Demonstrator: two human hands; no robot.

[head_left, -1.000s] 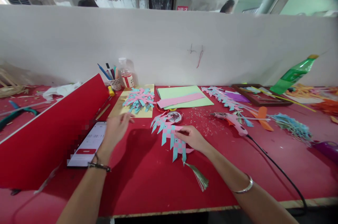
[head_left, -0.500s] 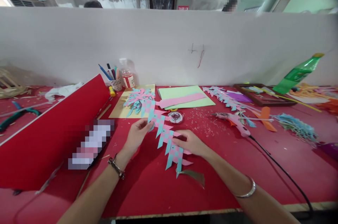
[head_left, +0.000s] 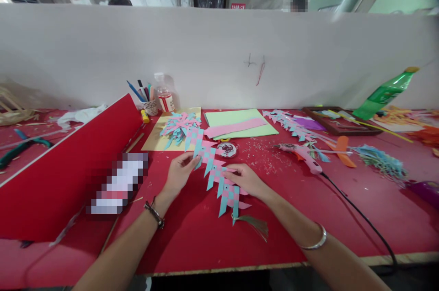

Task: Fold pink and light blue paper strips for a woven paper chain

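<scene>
I have the woven paper chain (head_left: pixel 208 155) over the middle of the worktop (head_left: pixel 192 245), slanting from the rear-edge side down toward the front edge, its tassel (head_left: pixel 256 224) lowest. The left hand (head_left: pixel 181 174) pinches its near-left side, thumb against fingers; the right hand (head_left: pixel 249 181) has a narrow pinch on the opposite side, a little closer to the front edge. How hard either presses I cannot tell. I judge this wants a light touch: fingertips flat on the weave, off the pointed blue tails (head_left: pixel 210 184), both hands moving together lest a joint buckle. The top end overlaps a paper heap (head_left: pixel 178 126) in my view; whether they touch is unclear, so I would lift, not drag. Toward the rear edge lie green sheets (head_left: pixel 252 117) under a pink strip (head_left: pixel 238 127), and the glue gun (head_left: pixel 303 153) rests to their right, best given a wide berth
</scene>
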